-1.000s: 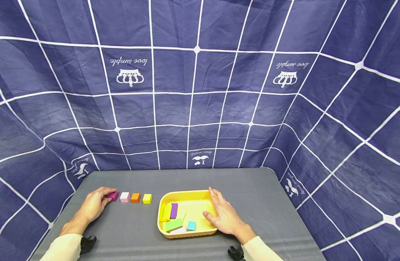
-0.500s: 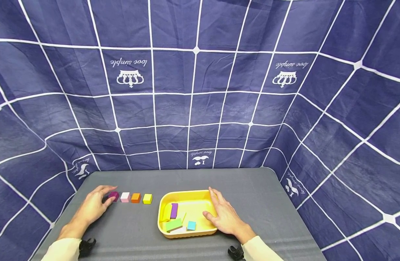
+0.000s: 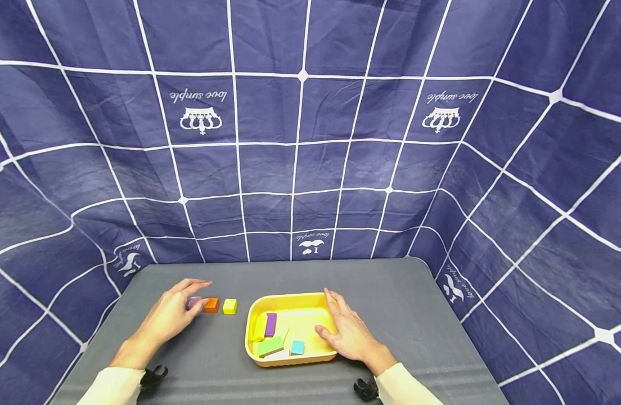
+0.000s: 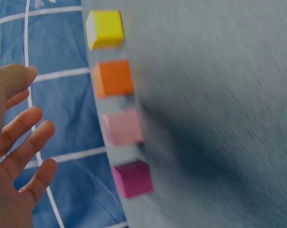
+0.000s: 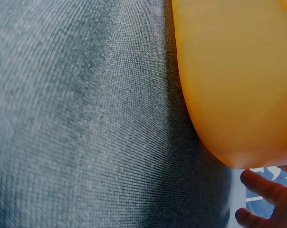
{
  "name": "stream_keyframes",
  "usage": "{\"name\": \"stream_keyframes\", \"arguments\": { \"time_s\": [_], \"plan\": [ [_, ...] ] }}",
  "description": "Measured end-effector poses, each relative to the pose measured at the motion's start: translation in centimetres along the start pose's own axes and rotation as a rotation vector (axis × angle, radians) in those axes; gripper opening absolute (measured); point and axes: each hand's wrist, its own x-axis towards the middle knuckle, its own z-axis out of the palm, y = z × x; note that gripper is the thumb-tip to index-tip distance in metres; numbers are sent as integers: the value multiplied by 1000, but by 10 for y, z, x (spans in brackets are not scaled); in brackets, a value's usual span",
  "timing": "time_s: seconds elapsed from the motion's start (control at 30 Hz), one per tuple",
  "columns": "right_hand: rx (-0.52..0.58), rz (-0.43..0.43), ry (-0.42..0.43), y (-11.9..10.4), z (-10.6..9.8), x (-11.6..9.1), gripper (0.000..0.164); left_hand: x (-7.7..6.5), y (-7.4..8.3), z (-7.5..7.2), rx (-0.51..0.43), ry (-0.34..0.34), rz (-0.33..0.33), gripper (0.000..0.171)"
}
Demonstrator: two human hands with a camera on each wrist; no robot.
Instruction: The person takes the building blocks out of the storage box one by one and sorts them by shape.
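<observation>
My left hand [image 3: 171,312] hovers over the left part of a row of cubes, its fingers spread and holding nothing. In the left wrist view the row shows a yellow cube [image 4: 105,29], an orange cube [image 4: 113,78], a pink cube [image 4: 123,127] and a magenta cube [image 4: 133,179], spaced apart. From the head the hand hides the magenta cube and covers part of the pink one. My right hand [image 3: 353,334] rests at the right end of a yellow tray [image 3: 290,295], fingers extended along the rim and thumb reaching over the inside.
Inside the tray lie a green block [image 3: 271,347], a purple block [image 3: 270,324], a light blue block [image 3: 297,347] and several yellow and white pieces. Everything stands on a grey table [image 3: 386,292]. A blue cloth [image 3: 341,169] with white lines hangs behind and to the sides.
My left hand has come off the magenta cube and moved right, over the pink cube, with its fingers wider apart. The right hand and tray have stayed put.
</observation>
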Motion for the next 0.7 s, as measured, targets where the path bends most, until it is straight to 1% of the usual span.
{"name": "stream_keyframes", "arguments": {
  "time_s": [0.33, 0.4, 0.7],
  "plan": [
    [-19, 11, -7, -1, -1, 1, 97, 22, 47, 2, -49, -99, 119, 45],
    [-21, 9, -6, -2, -1, 0, 97, 25, 53, 3, -74, -135, 133, 46],
    [-42, 13, -25, -3, -2, -1, 98, 35, 77, 16, -72, -252, 229, 45]
  ]
}}
